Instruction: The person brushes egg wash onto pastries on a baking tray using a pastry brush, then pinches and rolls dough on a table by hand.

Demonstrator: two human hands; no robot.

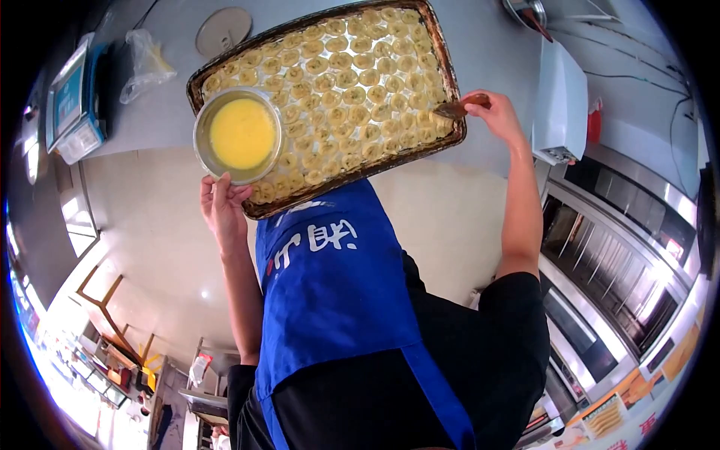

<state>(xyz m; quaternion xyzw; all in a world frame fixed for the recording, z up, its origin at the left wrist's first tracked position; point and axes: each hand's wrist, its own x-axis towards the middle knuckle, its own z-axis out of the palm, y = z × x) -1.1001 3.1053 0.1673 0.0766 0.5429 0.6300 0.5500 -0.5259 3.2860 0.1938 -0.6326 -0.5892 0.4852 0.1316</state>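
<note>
Our left hand [223,201] grips a round silver metal bowl [277,139] of yellow liquid [241,135] over a dark-rimmed rectangular tray [445,64]; our right hand [496,120], clamped on a brown brush [478,100], is probably glazing pale dough rounds [354,95], calling for light strokes.

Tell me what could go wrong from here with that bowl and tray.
The left hand holds the bowl near its rim, so the yellow liquid might spill onto the tray.
The round pieces lie close together; the brush in the right hand could nudge some askew.
The tray's near-left corner seems to jut past the counter, so a knock there might shift it.
</note>
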